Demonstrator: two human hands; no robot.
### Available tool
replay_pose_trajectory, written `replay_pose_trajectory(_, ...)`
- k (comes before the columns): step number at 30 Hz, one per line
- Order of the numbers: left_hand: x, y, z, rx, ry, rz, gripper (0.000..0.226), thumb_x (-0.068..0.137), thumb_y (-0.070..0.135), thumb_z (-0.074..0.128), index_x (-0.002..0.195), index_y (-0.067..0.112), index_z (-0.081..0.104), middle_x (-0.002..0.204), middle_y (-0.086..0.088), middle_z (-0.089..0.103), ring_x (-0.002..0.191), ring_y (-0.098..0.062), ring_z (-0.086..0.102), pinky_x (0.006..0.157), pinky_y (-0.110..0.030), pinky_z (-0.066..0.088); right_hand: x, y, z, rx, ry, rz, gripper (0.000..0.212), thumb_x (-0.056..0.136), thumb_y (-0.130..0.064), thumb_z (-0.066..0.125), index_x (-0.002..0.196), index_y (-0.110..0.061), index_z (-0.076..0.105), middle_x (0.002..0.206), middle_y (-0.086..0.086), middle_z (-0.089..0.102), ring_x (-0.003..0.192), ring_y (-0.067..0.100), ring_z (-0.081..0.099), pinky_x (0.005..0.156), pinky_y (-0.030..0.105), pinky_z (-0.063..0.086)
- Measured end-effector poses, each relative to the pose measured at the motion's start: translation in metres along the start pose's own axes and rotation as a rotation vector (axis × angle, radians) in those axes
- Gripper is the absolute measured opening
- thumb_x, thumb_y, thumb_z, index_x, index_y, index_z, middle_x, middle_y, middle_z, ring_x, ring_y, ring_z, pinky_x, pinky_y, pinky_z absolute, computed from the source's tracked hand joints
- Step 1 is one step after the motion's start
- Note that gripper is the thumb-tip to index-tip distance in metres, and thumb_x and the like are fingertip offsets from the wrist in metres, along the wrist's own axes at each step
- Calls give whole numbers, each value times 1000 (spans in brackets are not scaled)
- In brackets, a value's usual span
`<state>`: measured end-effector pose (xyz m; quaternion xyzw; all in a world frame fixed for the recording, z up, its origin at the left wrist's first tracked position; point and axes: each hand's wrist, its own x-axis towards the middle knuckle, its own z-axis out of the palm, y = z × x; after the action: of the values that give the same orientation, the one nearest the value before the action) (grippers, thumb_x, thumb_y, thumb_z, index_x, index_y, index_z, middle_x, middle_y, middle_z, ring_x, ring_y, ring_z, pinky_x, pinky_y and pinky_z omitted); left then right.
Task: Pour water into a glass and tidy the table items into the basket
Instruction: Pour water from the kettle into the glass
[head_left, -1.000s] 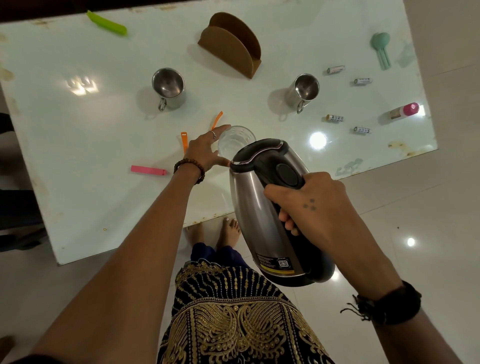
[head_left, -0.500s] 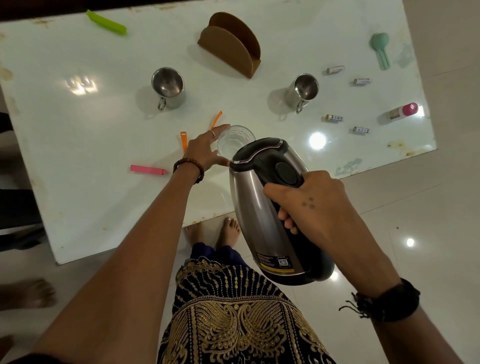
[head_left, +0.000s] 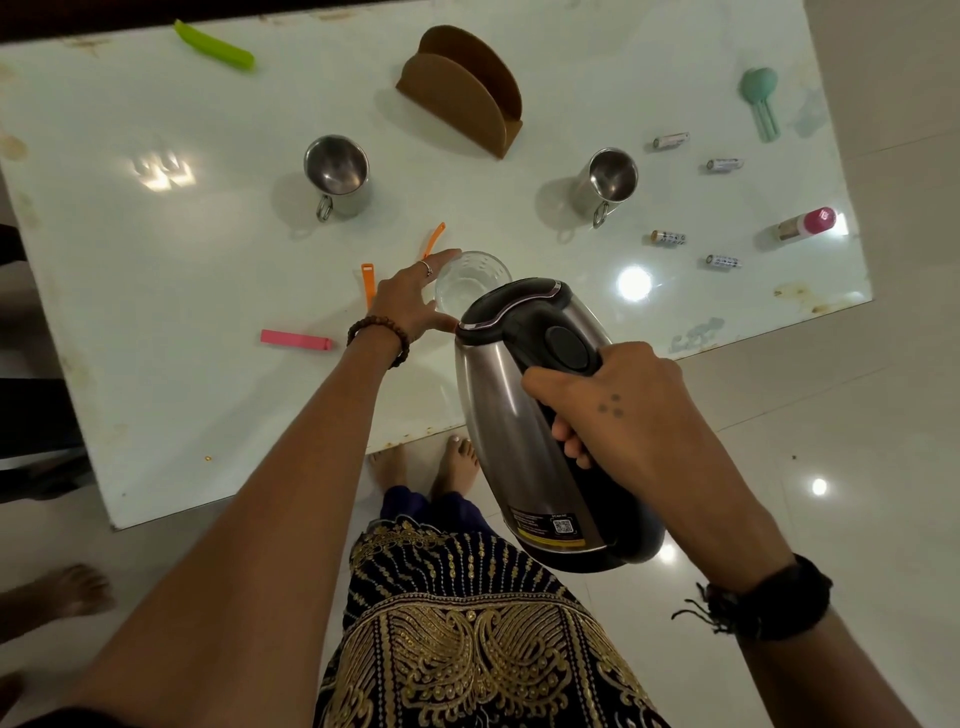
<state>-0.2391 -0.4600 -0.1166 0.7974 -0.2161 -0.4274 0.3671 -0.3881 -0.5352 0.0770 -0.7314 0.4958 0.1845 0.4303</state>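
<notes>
A clear glass stands near the middle of the white table. My left hand wraps around its left side and steadies it. My right hand grips the black handle of a steel electric kettle, which is tilted forward so its lid end hangs over the glass's near rim. The spout and any stream of water are hidden behind the kettle. Loose items lie around: two orange clips, a pink clip, a green clip and several batteries.
Two steel mugs stand on the table behind the glass, with a brown holder further back. A mint tool and a pink-capped tube lie at the right. Another person's foot shows at the lower left.
The kettle and both hands hold almost the same pose. Another person's bare foot has come into view on the floor at the lower left.
</notes>
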Motion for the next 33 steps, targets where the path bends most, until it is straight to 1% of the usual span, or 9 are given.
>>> replay_pose_trajectory(3,1,-1,1,-3,2,1,77,69,9,76,136,19,40,140,-3,47,130,-22,41,107,-32,33,0,-1,0,-1,4,0,21,69,-32,60,60,-14,59,56,8,64,47,19,55,60,38,57)
replay_pose_trajectory(6,1,-2,1,-20,4,4,75,70,6,74,136,19,41,141,-2,46,131,-21,40,108,-31,32,1,-2,0,4,7,9,21,68,-32,60,57,-15,59,45,0,60,43,16,54,59,38,57)
replay_pose_trajectory(8,1,-1,1,-25,6,6,74,70,3,72,136,18,41,142,-2,45,132,-20,39,109,-30,31,1,-2,0,2,8,15,22,68,-33,61,53,-16,58,39,-4,58,38,12,53,58,35,56)
replay_pose_trajectory(13,0,1,0,11,-3,18,74,71,2,70,137,17,39,143,-2,43,132,-20,38,106,-25,30,2,-4,-1,17,-2,13,20,70,-31,60,56,-17,58,37,-8,58,30,1,49,51,26,50)
replay_pose_trajectory(17,-3,3,-1,-12,8,7,72,71,-4,63,136,16,40,142,-4,45,132,-20,39,109,-27,30,4,-6,-1,21,-10,19,19,70,-30,61,58,-15,59,37,-7,59,31,1,49,52,27,52)
replay_pose_trajectory(20,-5,5,-1,-20,15,-2,71,71,-5,62,135,17,41,141,-4,46,131,-20,40,109,-29,32,4,-5,-1,17,-12,24,20,70,-31,61,59,-14,60,38,-7,59,31,2,49,52,27,52)
replay_pose_trajectory(25,-5,5,-2,-25,9,3,72,70,-5,63,135,17,41,141,-4,46,132,-20,40,109,-29,32,6,-5,-1,13,-10,18,19,70,-31,60,59,-15,60,38,-7,59,31,2,50,49,24,50)
replay_pose_trajectory(30,-3,4,-2,-24,6,7,72,70,-5,63,135,16,41,142,-4,45,132,-20,39,109,-28,30,7,-4,0,6,-14,9,20,69,-33,60,59,-16,60,38,-8,59,31,1,50,50,24,51)
replay_pose_trajectory(33,-3,3,-1,-37,4,-5,72,70,-6,63,135,17,41,141,-5,45,132,-19,38,107,-26,30,8,-4,0,11,-15,9,20,70,-31,60,58,-14,60,38,-7,59,31,2,50,49,25,51)
